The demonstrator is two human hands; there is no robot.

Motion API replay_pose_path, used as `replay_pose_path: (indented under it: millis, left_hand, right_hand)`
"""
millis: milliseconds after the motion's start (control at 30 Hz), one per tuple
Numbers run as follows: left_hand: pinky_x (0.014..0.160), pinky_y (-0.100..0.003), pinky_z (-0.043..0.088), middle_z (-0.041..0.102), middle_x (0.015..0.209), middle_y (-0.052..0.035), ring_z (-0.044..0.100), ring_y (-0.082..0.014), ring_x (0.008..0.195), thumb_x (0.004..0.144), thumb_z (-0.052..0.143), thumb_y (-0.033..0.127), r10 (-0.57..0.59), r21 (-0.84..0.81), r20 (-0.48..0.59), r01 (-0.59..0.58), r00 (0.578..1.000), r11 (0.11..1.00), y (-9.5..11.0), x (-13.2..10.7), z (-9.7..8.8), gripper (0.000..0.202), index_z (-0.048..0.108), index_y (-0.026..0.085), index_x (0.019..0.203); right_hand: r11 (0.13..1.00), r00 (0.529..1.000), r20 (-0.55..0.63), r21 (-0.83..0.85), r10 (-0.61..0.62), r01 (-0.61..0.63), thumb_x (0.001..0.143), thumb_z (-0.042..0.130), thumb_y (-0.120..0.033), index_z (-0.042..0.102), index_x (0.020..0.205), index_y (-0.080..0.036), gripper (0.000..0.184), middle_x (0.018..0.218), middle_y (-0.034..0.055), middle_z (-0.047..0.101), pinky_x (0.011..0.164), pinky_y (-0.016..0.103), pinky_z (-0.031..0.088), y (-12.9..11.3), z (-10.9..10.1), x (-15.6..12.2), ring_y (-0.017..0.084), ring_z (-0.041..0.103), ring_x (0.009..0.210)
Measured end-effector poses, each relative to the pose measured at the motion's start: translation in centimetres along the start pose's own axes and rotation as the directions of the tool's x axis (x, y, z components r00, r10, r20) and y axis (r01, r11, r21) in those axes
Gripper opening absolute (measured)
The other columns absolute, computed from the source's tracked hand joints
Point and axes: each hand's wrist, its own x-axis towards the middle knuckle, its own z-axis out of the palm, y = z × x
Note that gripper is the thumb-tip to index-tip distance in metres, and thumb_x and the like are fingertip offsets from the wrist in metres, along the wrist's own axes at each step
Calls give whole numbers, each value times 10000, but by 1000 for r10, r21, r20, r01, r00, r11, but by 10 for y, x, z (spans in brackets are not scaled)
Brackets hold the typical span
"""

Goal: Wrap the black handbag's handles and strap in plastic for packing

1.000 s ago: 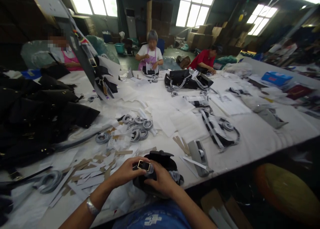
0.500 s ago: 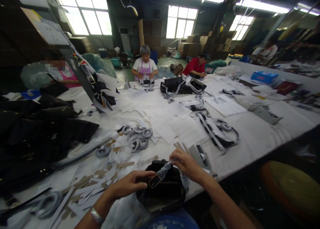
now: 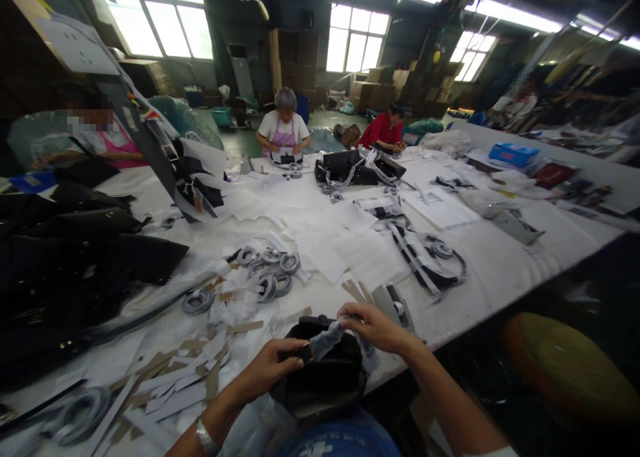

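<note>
A black handbag [image 3: 320,370] stands open in front of me at the table's near edge. Over its mouth runs a strap wrapped in clear plastic film [image 3: 327,339], with a metal buckle at its left end. My left hand [image 3: 280,362] pinches that buckle end between thumb and fingers, partly covering the buckle. Farther right, my right hand [image 3: 367,324] is closed around the wrapped strap, and the film hangs down beyond it along the bag's right side.
Card and paper strips [image 3: 173,384] litter the table to the left, near coiled wrapped straps [image 3: 270,264]. Black bags [image 3: 85,257] are heaped at far left. A tape dispenser [image 3: 393,304] stands by my right hand. Co-workers sit across the table; a round stool [image 3: 565,364] is at right.
My left hand has closed on the buckle end of the strap, which it only touched before. The right hand keeps its hold. The whole view has shifted slightly.
</note>
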Motion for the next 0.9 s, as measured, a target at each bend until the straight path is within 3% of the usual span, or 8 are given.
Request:
replay_pose_path:
  millis: [167,400,600,700,767,833,867,900]
  left_hand:
    - [765,-290,426,701,866,-48,590,-235,836,826,623,518,-45,-58,121,52,992,997,7,-3,-3,419,747,152,988]
    - [688,-274,408,689,783,-52,570,-192,733,784,677,515,-93,-65,-105,86,990,994,-8,3,4,395,737,136,878]
    - [580,-239,335,554,625,18,494,-143,613,783,683,501,-95,-13,-255,94,962,995,-4,11,15,370,580,160,680]
    - [605,-253,359,571,654,4,517,-163,640,803,658,499,-79,28,-293,92,953,995,-5,12,14,349,599,167,714]
    - [629,-261,378,602,700,-12,537,-177,676,821,640,494,-73,40,-312,90,947,995,-5,11,13,330,639,168,770]
    - [645,-262,388,623,736,-20,550,-184,705,828,635,490,-76,41,-324,94,943,995,-5,10,12,322,668,171,804]
    - [651,-262,392,630,743,-20,553,-185,714,827,637,486,-79,37,-327,97,942,995,-5,9,12,318,678,172,809]
    - [656,-261,395,633,745,-19,555,-185,720,826,640,481,-83,31,-329,98,941,995,-4,8,13,312,685,172,813]
  right_hand:
    - [995,1000,1,101,23,-23,883,559,-342,679,900,-183,200,834,-4,666,800,261,459,11,7,1,167,596,830]
    - [987,998,-55,158,39,-30,876,568,-363,662,885,-177,209,805,-7,647,794,262,455,5,10,3,165,586,812]
    - [996,998,-58,93,15,-9,888,554,-351,663,896,-177,206,808,-4,658,775,266,467,0,11,4,167,597,808]
    - [998,969,-246,-59,0,-15,884,557,-343,669,971,-201,200,928,33,691,868,339,476,-2,17,-2,213,619,912]
    - [984,882,-471,-171,-35,-52,885,561,-346,660,1046,-224,225,1041,69,687,958,408,441,-4,28,-12,254,605,1012]
    - [977,793,-608,-187,-35,-100,906,534,-386,669,1030,-234,239,1022,93,691,953,429,444,-5,44,-24,277,612,996]
    - [983,790,-613,-144,5,-118,918,509,-422,682,985,-232,265,958,96,700,908,422,469,-5,55,-28,277,629,936]
    - [989,817,-571,-62,78,-137,926,487,-465,693,940,-228,314,890,94,705,850,411,494,-4,66,-31,273,643,871]
